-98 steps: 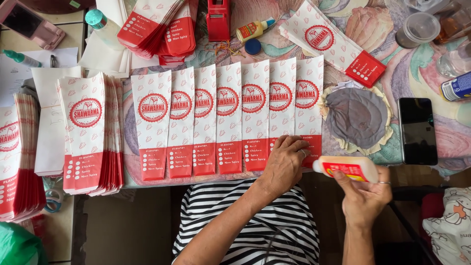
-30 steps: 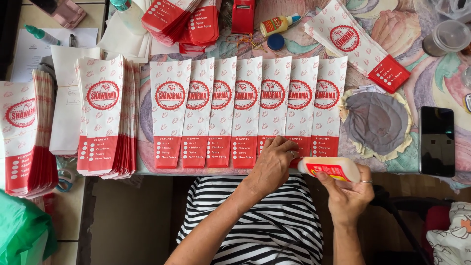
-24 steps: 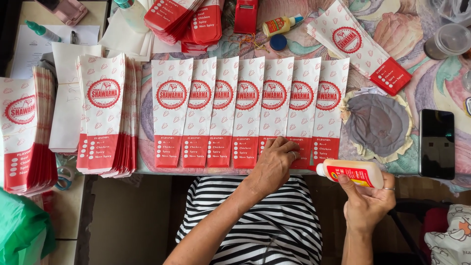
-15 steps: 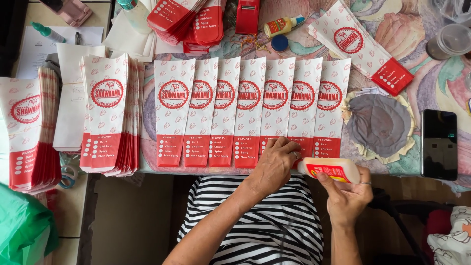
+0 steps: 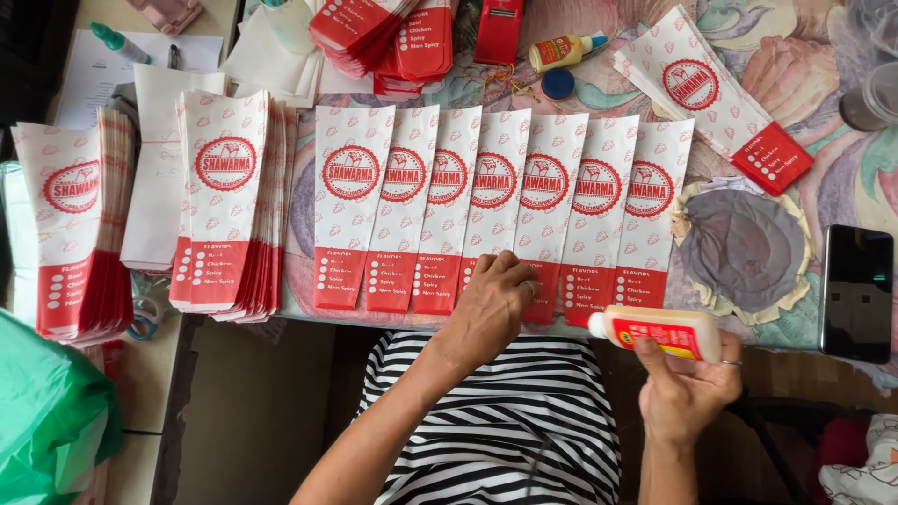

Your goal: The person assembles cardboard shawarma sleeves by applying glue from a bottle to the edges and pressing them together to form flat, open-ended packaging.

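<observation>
Overhead view of my work table [image 5: 823, 140], covered with a floral cloth in pink, teal and cream. A fanned row of seven white-and-red paper food sleeves [image 5: 496, 206] lies overlapping along the near edge, red printed bands toward me. To the left stand two thicker stacks of the same sleeves [image 5: 229, 206] [image 5: 75, 224], with plain white sheets [image 5: 154, 182] between them. At the far edge lie a loose heap of sleeves [image 5: 374, 33], a red box-shaped tool [image 5: 499, 30], a small uncapped glue bottle [image 5: 561, 51] with its blue cap [image 5: 558, 83] just beside it, and one sleeve set diagonally [image 5: 716, 98]. Right of the row is a grey, glue-crusted pad [image 5: 744, 248], then a black phone [image 5: 858, 292] lying face up. A green plastic bag [image 5: 47, 421] fills the lower left corner.

My left hand [image 5: 491, 309] rests knuckles-up on the lower ends of the middle sleeves, fingers curled and pressing the paper flat. My right hand [image 5: 687, 388] is off the table edge, just below the last sleeves on the right, closed around a white glue bottle with a red and yellow label [image 5: 659, 332]; the bottle lies level, nozzle pointing left toward my left hand and near it, not touching the paper.
</observation>
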